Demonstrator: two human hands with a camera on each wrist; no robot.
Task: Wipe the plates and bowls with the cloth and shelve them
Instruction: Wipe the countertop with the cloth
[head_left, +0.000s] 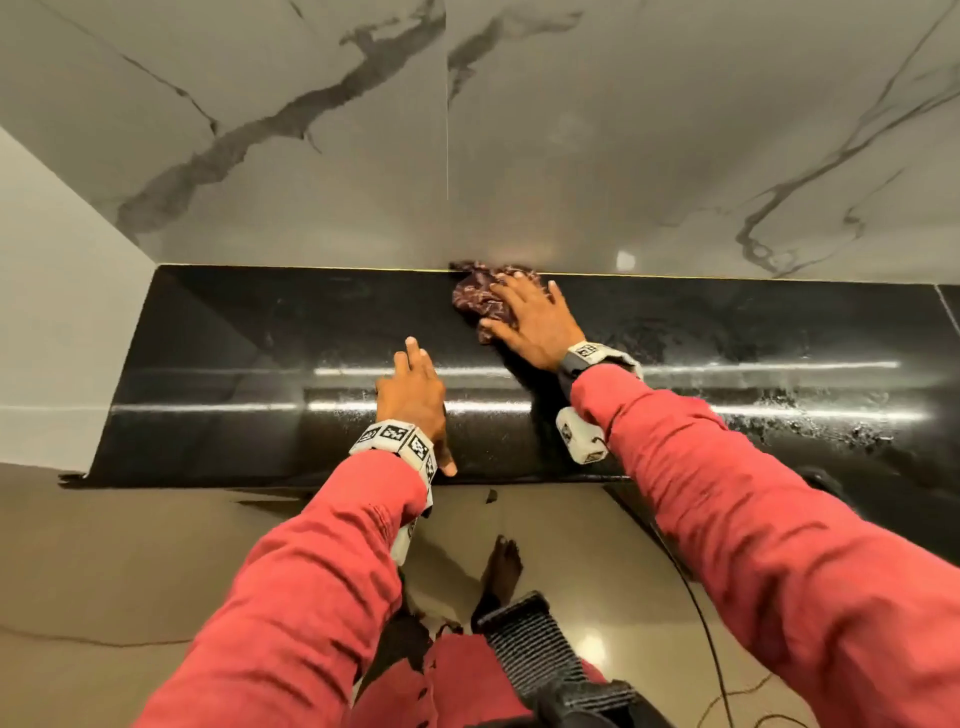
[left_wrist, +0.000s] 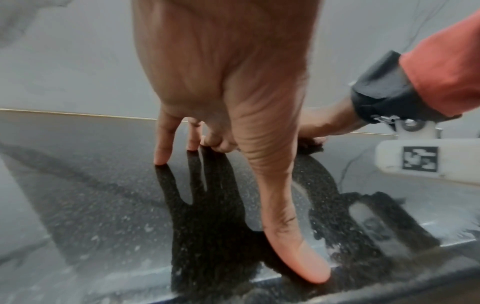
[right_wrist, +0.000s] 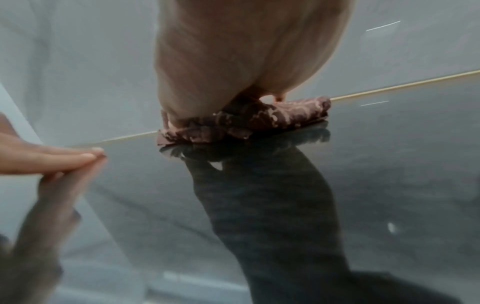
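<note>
A dark red patterned cloth (head_left: 475, 299) lies bunched on the glossy black counter (head_left: 249, 364), right against the marble back wall. My right hand (head_left: 530, 317) presses flat on it with spread, straight fingers; the right wrist view shows the cloth (right_wrist: 259, 121) squashed under that hand (right_wrist: 246, 51). My left hand (head_left: 413, 389) rests on the counter nearer the front edge, left of the cloth, holding nothing. In its own view the left hand (left_wrist: 223, 82) has its fingertips and thumb touching the black surface. No plate or bowl shows in any view.
The grey-veined marble wall (head_left: 467, 130) rises behind the counter, with a white side wall (head_left: 52, 286) at the left end. Wet streaks (head_left: 831, 415) mark the counter's right part. Below the front edge are a tiled floor (head_left: 130, 545), my bare foot (head_left: 501, 571) and a thin cable (head_left: 711, 649).
</note>
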